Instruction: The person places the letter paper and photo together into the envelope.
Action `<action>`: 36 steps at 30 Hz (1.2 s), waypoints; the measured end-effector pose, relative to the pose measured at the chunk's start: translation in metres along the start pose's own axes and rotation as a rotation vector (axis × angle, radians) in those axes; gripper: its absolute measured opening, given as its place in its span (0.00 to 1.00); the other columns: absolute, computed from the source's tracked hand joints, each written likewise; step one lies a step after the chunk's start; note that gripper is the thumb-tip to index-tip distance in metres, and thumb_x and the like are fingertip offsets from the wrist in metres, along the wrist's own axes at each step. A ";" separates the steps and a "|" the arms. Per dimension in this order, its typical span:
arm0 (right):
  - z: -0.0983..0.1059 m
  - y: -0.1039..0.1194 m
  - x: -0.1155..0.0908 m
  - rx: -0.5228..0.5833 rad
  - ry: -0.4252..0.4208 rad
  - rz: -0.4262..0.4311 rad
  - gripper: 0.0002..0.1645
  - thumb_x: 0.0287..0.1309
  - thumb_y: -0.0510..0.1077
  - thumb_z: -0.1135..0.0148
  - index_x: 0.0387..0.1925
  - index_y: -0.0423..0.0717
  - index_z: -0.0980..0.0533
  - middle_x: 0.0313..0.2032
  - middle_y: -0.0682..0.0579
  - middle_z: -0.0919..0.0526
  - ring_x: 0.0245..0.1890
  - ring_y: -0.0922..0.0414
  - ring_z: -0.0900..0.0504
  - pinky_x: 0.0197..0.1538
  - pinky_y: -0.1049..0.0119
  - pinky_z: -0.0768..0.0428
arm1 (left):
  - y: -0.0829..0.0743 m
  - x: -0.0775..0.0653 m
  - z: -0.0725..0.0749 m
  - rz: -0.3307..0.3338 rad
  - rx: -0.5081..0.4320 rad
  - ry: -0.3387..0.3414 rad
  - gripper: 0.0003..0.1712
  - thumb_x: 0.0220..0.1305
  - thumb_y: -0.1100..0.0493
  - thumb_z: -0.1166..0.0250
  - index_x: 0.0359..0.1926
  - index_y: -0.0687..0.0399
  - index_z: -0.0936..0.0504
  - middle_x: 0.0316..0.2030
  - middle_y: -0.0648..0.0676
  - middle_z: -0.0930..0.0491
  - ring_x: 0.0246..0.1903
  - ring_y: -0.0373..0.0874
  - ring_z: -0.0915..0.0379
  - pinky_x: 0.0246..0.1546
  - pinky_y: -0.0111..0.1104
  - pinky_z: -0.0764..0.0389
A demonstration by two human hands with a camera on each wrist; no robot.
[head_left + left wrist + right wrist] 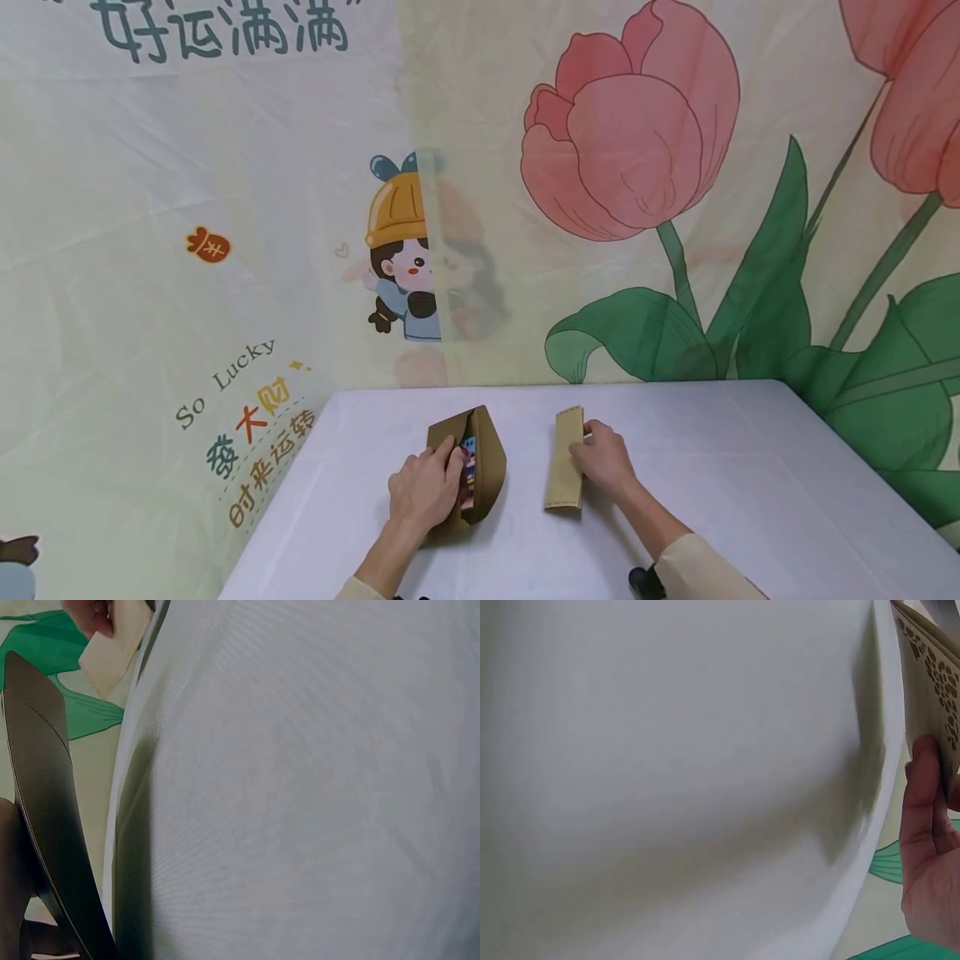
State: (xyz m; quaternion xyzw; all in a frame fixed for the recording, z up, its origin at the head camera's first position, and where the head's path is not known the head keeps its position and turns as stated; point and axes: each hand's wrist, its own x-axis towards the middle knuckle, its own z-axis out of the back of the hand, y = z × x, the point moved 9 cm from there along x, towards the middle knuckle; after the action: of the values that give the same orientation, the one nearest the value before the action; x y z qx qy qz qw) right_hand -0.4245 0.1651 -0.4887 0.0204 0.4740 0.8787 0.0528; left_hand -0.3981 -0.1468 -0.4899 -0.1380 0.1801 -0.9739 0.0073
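My left hand [426, 487] grips a brown kraft-paper envelope [492, 467], held tilted above the table with its flap standing open to the right. Inside the opening a colourful printed piece [468, 473] shows; its kind cannot be told. The left wrist view has the envelope's dark side [46, 772] at the left edge, fingers behind it. To the right, my right hand [606, 460] pinches a narrow, folded tan card [563, 462] by its right edge. A cut-out leaf-like pattern on the card [928, 690] appears in the right wrist view.
A white cloth covers the table [720, 467]. Behind it hangs a printed backdrop [300, 167] with tulips, a cartoon child and lettering. A small black object [645, 582] sits beside the right sleeve.
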 end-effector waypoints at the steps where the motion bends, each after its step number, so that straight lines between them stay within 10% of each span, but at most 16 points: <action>1: -0.001 0.003 -0.001 0.017 -0.005 0.010 0.18 0.60 0.37 0.43 0.50 0.30 0.24 0.38 0.40 0.13 0.31 0.55 0.16 0.30 0.63 0.18 | 0.001 0.000 0.000 -0.001 -0.001 -0.004 0.30 0.79 0.34 0.53 0.70 0.36 0.22 0.58 0.55 0.15 0.46 0.55 0.18 0.36 0.54 0.22; 8: -0.004 0.023 -0.006 0.148 -0.040 0.085 0.06 0.63 0.35 0.40 0.40 0.34 0.23 0.27 0.47 0.13 0.24 0.56 0.16 0.28 0.59 0.14 | 0.001 -0.002 0.000 0.011 -0.015 0.002 0.30 0.79 0.33 0.54 0.70 0.35 0.22 0.60 0.55 0.16 0.48 0.56 0.18 0.38 0.56 0.22; 36: -0.026 0.058 -0.015 0.338 -0.033 0.100 0.08 0.69 0.38 0.36 0.43 0.36 0.22 0.26 0.49 0.13 0.24 0.57 0.20 0.26 0.67 0.26 | 0.001 0.001 -0.001 -0.003 -0.011 -0.013 0.30 0.79 0.34 0.55 0.70 0.35 0.21 0.59 0.55 0.15 0.52 0.58 0.18 0.40 0.58 0.21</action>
State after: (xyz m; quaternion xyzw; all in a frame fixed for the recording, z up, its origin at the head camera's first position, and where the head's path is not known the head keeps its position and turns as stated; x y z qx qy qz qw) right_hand -0.4163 0.1100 -0.4543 0.0670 0.6125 0.7875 0.0124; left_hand -0.3991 -0.1476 -0.4911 -0.1446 0.1853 -0.9720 0.0060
